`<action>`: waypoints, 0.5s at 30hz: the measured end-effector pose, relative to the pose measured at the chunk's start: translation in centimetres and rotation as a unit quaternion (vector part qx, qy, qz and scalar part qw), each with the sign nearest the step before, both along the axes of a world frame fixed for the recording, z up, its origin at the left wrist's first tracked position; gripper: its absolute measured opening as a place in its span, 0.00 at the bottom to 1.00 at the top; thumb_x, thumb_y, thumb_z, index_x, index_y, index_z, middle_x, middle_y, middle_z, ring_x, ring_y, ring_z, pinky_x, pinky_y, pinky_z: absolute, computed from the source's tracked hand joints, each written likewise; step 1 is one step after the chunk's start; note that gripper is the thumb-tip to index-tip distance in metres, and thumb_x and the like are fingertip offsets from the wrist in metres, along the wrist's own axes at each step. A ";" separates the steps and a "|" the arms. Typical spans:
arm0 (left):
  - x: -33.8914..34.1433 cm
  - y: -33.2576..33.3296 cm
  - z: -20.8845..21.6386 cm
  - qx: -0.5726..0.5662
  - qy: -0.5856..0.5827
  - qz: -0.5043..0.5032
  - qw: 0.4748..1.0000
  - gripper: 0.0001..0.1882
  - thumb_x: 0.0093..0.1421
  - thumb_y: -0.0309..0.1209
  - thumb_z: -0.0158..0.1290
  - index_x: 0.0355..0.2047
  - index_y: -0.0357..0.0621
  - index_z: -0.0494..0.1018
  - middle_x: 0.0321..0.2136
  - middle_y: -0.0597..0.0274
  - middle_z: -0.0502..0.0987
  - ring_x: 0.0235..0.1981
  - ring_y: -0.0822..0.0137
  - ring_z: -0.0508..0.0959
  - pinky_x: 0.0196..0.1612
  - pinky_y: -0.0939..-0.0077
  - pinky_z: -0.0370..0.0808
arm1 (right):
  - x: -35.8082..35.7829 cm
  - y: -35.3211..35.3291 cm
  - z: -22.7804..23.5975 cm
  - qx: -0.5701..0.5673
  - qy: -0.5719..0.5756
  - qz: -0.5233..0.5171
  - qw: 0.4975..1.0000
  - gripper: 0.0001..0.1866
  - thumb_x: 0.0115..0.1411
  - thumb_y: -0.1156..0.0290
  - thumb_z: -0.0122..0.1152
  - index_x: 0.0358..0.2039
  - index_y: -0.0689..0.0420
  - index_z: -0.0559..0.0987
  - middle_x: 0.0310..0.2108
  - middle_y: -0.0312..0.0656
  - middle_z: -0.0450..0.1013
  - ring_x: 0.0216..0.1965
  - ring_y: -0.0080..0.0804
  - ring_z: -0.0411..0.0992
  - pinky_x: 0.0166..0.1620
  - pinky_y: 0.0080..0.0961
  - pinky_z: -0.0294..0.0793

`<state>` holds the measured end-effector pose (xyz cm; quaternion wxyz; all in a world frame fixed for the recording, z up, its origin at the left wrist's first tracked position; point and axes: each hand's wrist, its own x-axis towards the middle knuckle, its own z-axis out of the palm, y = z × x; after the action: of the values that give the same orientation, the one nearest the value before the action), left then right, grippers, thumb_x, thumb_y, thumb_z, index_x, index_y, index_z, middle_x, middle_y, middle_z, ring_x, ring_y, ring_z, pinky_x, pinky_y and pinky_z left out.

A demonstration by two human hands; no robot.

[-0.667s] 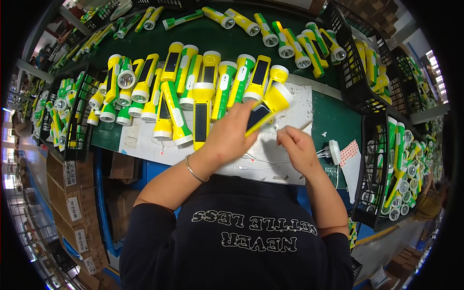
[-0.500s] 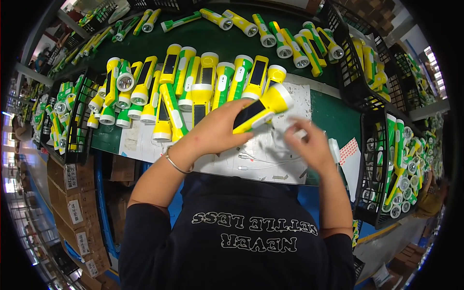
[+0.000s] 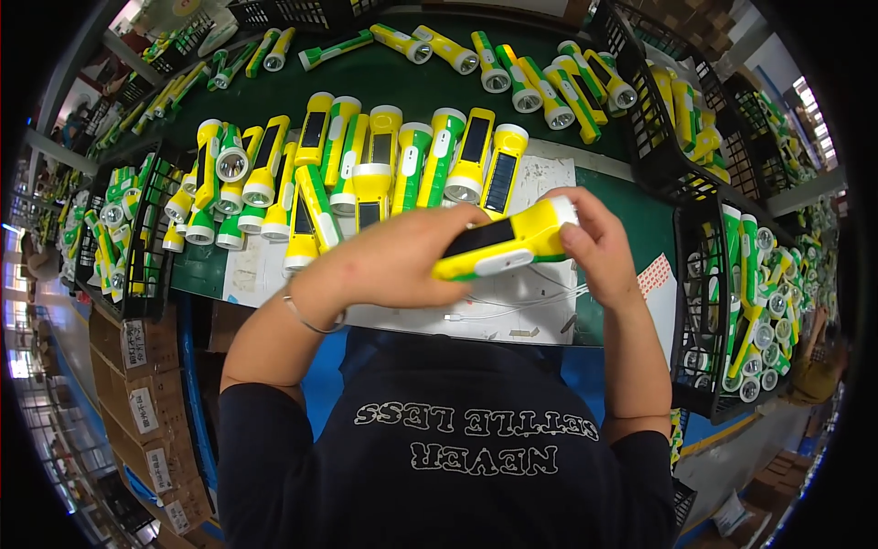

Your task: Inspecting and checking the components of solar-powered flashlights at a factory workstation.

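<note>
A yellow and green flashlight with a dark solar panel and a white switch strip lies almost level in front of me. My left hand is wrapped round its handle end. At the wide head, my right hand grips the white rim between thumb and fingers. Just below the flashlight, a white cable runs over the white board. Beyond my hands stand and lean several more flashlights, packed close together. The front of the lens is hidden by my right fingers.
Black crates of flashlights stand at the right, far right and left. A loose row of flashlights lies along the back of the green table. Cardboard boxes are stacked below at the left.
My right hand has come up to the flashlight's head and closed on its rim. The flashlight has tipped from slanted to nearly level and shifted slightly toward me.
</note>
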<state>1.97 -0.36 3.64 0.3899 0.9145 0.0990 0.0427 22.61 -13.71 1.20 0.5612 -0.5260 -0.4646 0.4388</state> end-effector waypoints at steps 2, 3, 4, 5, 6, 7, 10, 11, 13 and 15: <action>0.6 -0.9 -0.9 -0.100 0.039 0.014 0.994 0.32 0.43 0.34 0.59 0.48 0.39 0.60 0.38 0.47 0.72 0.40 0.52 0.73 0.43 0.68 0.70 | 1.1 0.1 0.1 -0.010 -0.028 0.000 1.000 0.21 0.59 0.58 0.48 0.45 0.61 0.68 0.26 0.31 0.69 0.20 0.10 0.57 0.23 0.10 0.53; 0.9 -1.2 -1.5 -0.155 0.040 0.019 0.987 0.32 0.43 0.34 0.59 0.48 0.39 0.60 0.38 0.47 0.72 0.40 0.52 0.74 0.43 0.68 0.70 | 1.8 0.1 0.0 0.004 0.006 -0.018 1.000 0.22 0.59 0.55 0.45 0.45 0.60 0.68 0.25 0.30 0.68 0.18 0.10 0.54 0.22 0.10 0.50; 0.9 -1.5 -1.9 -0.162 0.042 0.030 0.986 0.31 0.43 0.32 0.58 0.48 0.39 0.60 0.36 0.47 0.72 0.38 0.51 0.74 0.42 0.68 0.70 | 2.3 0.1 0.5 0.011 -0.060 -0.045 0.997 0.25 0.59 0.51 0.40 0.43 0.60 0.70 0.23 0.31 0.67 0.19 0.11 0.57 0.22 0.11 0.54; 1.0 -1.7 -1.9 -0.160 0.040 0.026 0.986 0.31 0.43 0.32 0.58 0.48 0.39 0.60 0.36 0.47 0.72 0.38 0.51 0.74 0.42 0.68 0.70 | 2.2 0.0 0.6 0.038 -0.104 -0.052 0.992 0.23 0.59 0.53 0.42 0.42 0.60 0.71 0.23 0.32 0.68 0.19 0.13 0.59 0.23 0.12 0.58; 1.1 -2.0 -2.1 -0.115 0.016 0.036 0.993 0.31 0.43 0.31 0.56 0.48 0.38 0.59 0.35 0.46 0.73 0.37 0.49 0.74 0.41 0.65 0.71 | 1.6 0.0 0.5 0.063 -0.145 -0.058 0.986 0.20 0.58 0.56 0.45 0.41 0.59 0.72 0.22 0.32 0.68 0.19 0.16 0.61 0.23 0.14 0.61; 1.2 -2.4 -2.4 -0.071 -0.007 0.047 0.996 0.30 0.42 0.30 0.54 0.48 0.37 0.59 0.33 0.45 0.73 0.36 0.47 0.75 0.39 0.63 0.71 | 0.8 -0.1 1.1 0.031 -0.210 -0.055 0.976 0.16 0.57 0.60 0.48 0.37 0.59 0.73 0.20 0.35 0.69 0.20 0.21 0.65 0.26 0.18 0.65; 1.9 -3.4 -2.2 -0.114 0.055 0.043 0.991 0.30 0.42 0.30 0.53 0.47 0.38 0.59 0.32 0.44 0.73 0.35 0.46 0.74 0.38 0.62 0.71 | 0.1 0.2 0.4 0.025 -0.248 -0.078 0.965 0.11 0.56 0.66 0.48 0.28 0.62 0.73 0.17 0.41 0.67 0.20 0.25 0.66 0.26 0.21 0.65; 2.1 -3.6 -2.2 -0.173 0.096 0.016 0.980 0.33 0.43 0.29 0.53 0.51 0.39 0.56 0.35 0.46 0.73 0.36 0.53 0.75 0.41 0.67 0.70 | 0.2 -0.2 0.2 0.025 -0.249 -0.078 0.965 0.11 0.56 0.66 0.48 0.28 0.62 0.73 0.17 0.41 0.67 0.20 0.25 0.66 0.26 0.21 0.65; 1.8 -3.9 -3.4 -0.199 0.022 -0.022 0.980 0.33 0.42 0.28 0.54 0.51 0.39 0.56 0.31 0.52 0.72 0.29 0.59 0.74 0.34 0.68 0.71 | 0.5 -0.7 -0.4 0.055 -0.222 -0.038 0.973 0.12 0.54 0.66 0.48 0.28 0.63 0.73 0.18 0.42 0.68 0.20 0.29 0.67 0.26 0.21 0.65; 1.4 -4.1 -4.4 -0.655 0.119 -0.158 0.729 0.33 0.43 0.27 0.55 0.51 0.40 0.57 0.26 0.59 0.68 0.21 0.67 0.70 0.25 0.72 0.68 | 0.3 -0.7 0.2 0.149 -0.266 0.012 0.952 0.27 0.51 0.48 0.44 0.26 0.65 0.74 0.22 0.44 0.71 0.24 0.31 0.69 0.28 0.19 0.65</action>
<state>3.34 -4.51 -0.78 0.8785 0.4318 0.0021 -0.2045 22.91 -14.39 1.45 0.4842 -0.5281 -0.6634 0.2158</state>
